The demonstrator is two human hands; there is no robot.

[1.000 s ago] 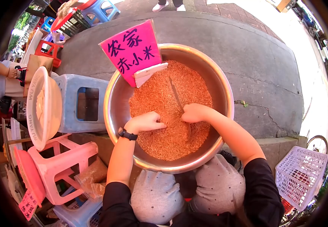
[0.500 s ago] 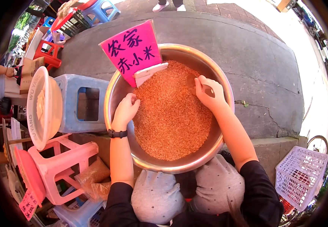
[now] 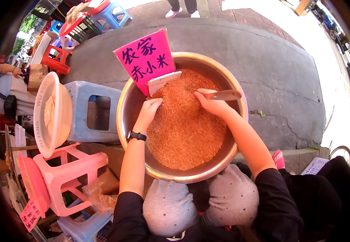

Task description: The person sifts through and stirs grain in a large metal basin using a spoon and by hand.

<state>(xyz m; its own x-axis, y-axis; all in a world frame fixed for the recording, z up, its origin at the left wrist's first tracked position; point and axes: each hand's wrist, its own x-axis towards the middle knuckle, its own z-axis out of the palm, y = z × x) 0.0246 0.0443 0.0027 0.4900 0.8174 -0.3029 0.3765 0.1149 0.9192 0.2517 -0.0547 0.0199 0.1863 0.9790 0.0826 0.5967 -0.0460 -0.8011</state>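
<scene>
A wide metal bowl (image 3: 243, 121) holds reddish-brown grain (image 3: 183, 141). My left hand (image 3: 148, 113), with a dark wristband behind it, is closed at the grain's left side, just below the pink sign (image 3: 146, 56); what it may hold is hidden. My right hand (image 3: 212, 103) is closed on a flat metal scoop (image 3: 227, 95) over the upper right part of the grain. The scoop's broad end points right, near the bowl's wall. The sign has black characters and stands tilted in a white holder (image 3: 163, 80) at the bowl's upper left.
Left are a blue stool (image 3: 76, 121), a round white basin (image 3: 41, 121), a pink stool (image 3: 48, 167) and bagged grain (image 3: 106, 183). A person's hand (image 3: 16, 71) shows far left. At lower right is a dark-clothed person (image 3: 316, 193) beside a lilac basket (image 3: 314, 166). Someone's shoes (image 3: 173, 13) show at the top.
My left hand has moved up and right. My right hand has shifted left and down, the scoop now pointing right. A dark-clothed person has come into view at lower right. The view has shifted slightly.
</scene>
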